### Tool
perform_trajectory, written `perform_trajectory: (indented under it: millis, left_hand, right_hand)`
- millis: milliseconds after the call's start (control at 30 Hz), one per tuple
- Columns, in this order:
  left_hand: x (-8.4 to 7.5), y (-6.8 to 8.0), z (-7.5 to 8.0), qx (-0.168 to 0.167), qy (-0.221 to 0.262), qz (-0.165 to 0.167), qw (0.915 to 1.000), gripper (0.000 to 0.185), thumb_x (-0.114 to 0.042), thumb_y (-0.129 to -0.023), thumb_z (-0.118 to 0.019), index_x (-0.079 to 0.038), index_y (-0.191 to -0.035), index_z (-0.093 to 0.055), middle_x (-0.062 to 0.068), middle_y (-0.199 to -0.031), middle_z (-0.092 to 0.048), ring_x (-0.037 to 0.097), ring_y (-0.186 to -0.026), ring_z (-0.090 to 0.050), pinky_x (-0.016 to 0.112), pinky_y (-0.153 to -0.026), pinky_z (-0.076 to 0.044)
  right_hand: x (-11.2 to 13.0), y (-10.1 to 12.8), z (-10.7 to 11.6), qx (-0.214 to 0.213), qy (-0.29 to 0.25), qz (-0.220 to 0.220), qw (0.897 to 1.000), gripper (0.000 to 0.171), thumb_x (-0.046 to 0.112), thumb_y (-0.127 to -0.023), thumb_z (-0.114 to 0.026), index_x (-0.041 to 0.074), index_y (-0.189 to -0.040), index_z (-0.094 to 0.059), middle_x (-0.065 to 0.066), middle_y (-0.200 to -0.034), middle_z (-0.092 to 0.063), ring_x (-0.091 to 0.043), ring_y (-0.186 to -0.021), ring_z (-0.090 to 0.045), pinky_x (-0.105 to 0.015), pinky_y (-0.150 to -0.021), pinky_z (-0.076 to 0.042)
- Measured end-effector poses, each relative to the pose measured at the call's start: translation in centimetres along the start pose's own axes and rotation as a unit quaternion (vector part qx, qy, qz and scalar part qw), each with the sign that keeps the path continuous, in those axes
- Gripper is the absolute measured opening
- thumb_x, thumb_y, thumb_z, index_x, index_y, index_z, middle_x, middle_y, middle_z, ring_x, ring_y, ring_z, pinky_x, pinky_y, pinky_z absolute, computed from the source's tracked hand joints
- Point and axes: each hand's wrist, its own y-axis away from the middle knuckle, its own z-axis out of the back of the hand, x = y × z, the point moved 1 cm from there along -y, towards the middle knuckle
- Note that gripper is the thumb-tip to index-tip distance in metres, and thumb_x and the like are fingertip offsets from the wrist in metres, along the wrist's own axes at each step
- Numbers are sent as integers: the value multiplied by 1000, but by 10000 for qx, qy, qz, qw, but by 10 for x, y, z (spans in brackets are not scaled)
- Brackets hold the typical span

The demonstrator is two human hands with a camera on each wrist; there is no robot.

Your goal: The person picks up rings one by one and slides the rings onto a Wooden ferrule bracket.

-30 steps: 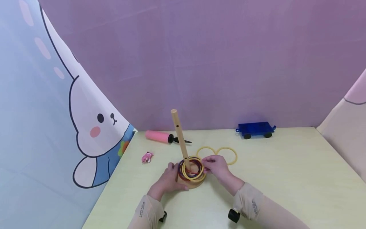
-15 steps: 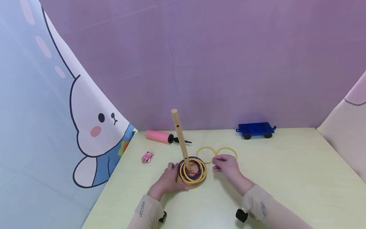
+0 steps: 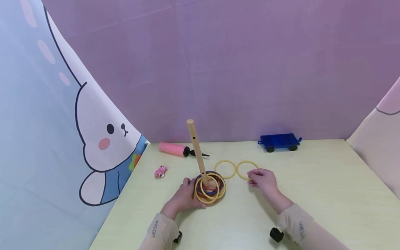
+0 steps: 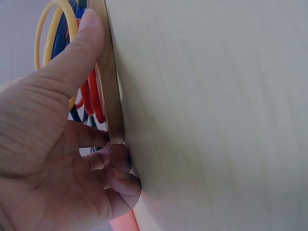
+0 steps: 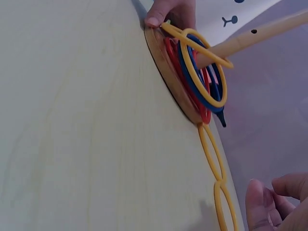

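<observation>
A wooden peg (image 3: 196, 149) leans from a round wooden base (image 3: 215, 202) that carries several yellow, red and blue rings (image 3: 210, 187). My left hand (image 3: 184, 195) grips the base's left edge: the thumb lies along the rim (image 4: 111, 86) and the fingers curl beneath it. Two yellow rings lie flat on the table, the nearer one (image 3: 225, 169) beside the base and the farther one (image 3: 246, 169) to its right. My right hand (image 3: 261, 178) rests at the right ring's near edge, fingers loosely curled. The right wrist view shows that ring (image 5: 225, 207) flat with no finger round it.
A pink pump (image 3: 175, 149) and a small pink toy (image 3: 160, 171) lie at the back left. A blue toy cart (image 3: 279, 141) stands against the purple backdrop. A rabbit-print curtain (image 3: 103, 146) hangs along the table's left edge.
My right hand has let go of the ring stack and moved right, past the first loose yellow ring to the second. The left hand stays on the base.
</observation>
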Motion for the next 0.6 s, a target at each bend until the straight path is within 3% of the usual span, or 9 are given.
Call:
perform_trajectory:
  millis: [600]
  left_hand:
    - [-3,2,2,24,126,48,9999,113,-50,-63,-88,-4,-150,-33,19,-125,-40,35,-111,-48,52,-95,-44]
  right_hand:
    - [-14,-17,30,-520,1094,-206,9924,26,9,-93,-64,-10,-110,-65,-23,-94,-68,-16,-66,-66,-29,-61,-57]
